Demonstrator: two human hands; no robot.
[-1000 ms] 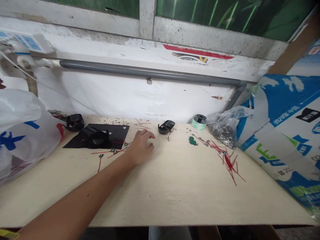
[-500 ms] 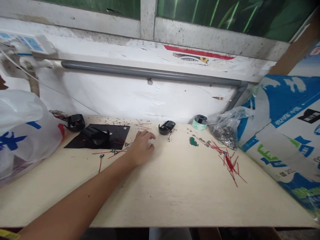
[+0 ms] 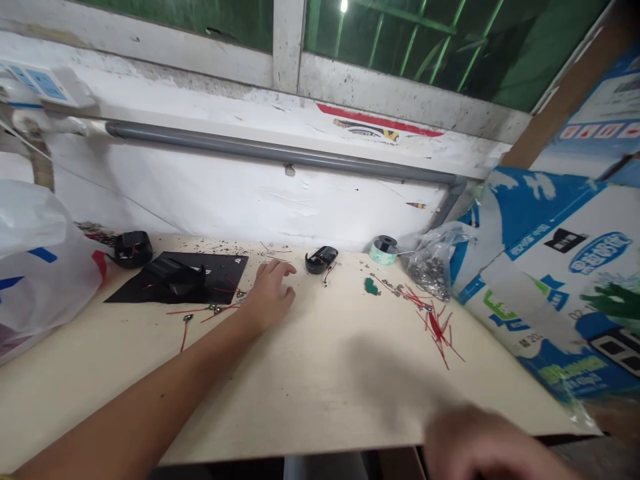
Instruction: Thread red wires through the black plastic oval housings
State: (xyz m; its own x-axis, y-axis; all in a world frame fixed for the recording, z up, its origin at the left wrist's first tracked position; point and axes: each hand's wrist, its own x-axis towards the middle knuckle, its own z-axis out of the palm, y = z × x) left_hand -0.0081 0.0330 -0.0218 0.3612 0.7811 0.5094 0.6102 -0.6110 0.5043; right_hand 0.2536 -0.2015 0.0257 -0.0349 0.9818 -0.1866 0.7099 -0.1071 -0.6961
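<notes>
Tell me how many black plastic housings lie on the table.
3 housings: one far left by the white bag, one on the black mat, one just past the left hand. Others may be hidden.

Soft, even daylight fills my bench, and a small bright glint shows in the green window. My right hand is blurred at the bottom edge, with a faint shadow spreading on the tabletop. The edges bow and stretch.
</notes>
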